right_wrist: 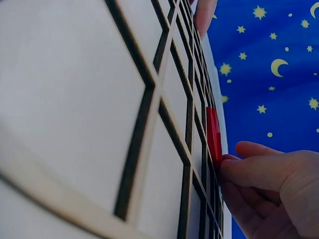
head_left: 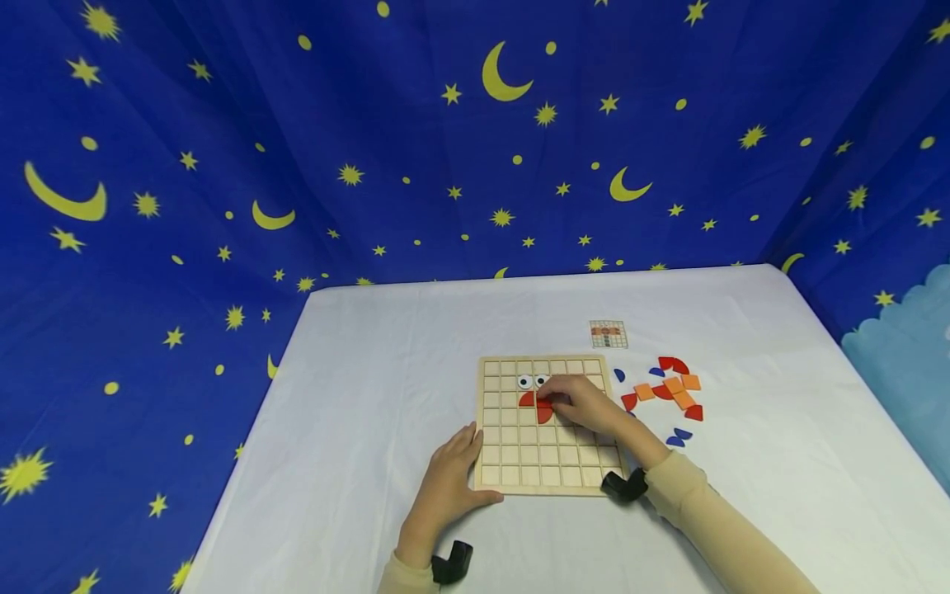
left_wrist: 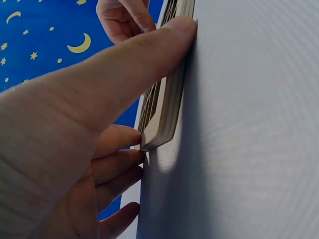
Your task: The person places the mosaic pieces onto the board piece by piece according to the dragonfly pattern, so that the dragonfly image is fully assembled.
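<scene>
A wooden grid board lies on the white table. My left hand is at its near left corner, fingers along the left side and thumb along the front edge. My right hand reaches over the board, its thumb and fingertips pinching at a red piece, partly hidden by the fingers. Around those fingertips, a red quarter-circle and another red quarter-circle lie in cells. Two round eye pieces, a left one and a right one, sit just above them.
Right of the board lie loose orange squares, red quarter-circles and blue half-circles. A small pattern card lies behind the board. A blue star-and-moon curtain stands behind the table.
</scene>
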A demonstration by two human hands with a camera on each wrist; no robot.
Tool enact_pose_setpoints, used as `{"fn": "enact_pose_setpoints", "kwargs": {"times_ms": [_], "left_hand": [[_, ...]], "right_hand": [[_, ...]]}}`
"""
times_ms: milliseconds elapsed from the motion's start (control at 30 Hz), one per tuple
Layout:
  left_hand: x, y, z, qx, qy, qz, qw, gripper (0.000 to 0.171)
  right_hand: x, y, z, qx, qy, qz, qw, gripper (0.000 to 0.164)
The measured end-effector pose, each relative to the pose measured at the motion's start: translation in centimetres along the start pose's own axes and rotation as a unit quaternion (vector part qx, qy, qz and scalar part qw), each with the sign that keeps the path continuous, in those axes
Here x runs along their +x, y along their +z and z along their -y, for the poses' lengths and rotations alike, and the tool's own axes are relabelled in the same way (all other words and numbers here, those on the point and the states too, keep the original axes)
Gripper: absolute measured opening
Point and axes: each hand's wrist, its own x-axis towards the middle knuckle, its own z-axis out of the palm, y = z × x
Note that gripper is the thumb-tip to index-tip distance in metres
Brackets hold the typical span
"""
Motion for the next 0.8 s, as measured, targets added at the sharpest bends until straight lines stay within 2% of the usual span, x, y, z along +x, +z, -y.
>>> {"fn": "enact_pose_setpoints", "kwargs": {"times_ms": [300, 567, 800], "left_hand": [[-0.04, 0.05, 0.01, 0.000, 0.000, -0.002, 1.0000, 0.097], [0.03, 0.01, 0.00, -0.002, 0.001, -0.001, 1.0000, 0.097], [-0.12, 0.08, 0.01, 0.005, 0.021, -0.025, 0.9995, 0.096]], "right_hand": [[0.04, -0.01, -0.08, -0.003, -0.015, -0.013, 1.000, 0.021], [0.46, 0.12, -0.16, -0.041, -0.025, -0.007, 0.999, 0.018], [0.51, 0.11, 0.05, -0.065, -0.026, 0.006, 0.998, 0.013]]}}
